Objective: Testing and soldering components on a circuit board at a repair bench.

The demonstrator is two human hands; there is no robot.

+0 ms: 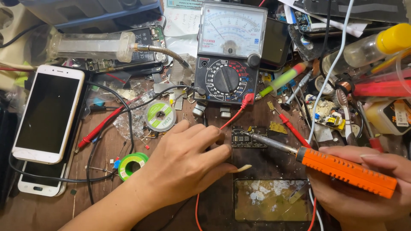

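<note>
Right hand (364,188) of mine wraps around the orange soldering iron (346,170), whose long axis runs from lower right up-left, tip pointing onto the small dark circuit board (248,137) mid-surface. Left hand (188,164) rests beside the board, fingers curled, steadying its left edge.

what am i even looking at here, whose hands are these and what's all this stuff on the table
This is one picture from a camera worn on a person's head, looking down at a cluttered workbench. The right hand holds an orange soldering iron, its tip on a small dark circuit board. The left hand rests beside that board. Around them lie an analog multimeter with red probes, a white phone, solder spools and loose wires.
</note>
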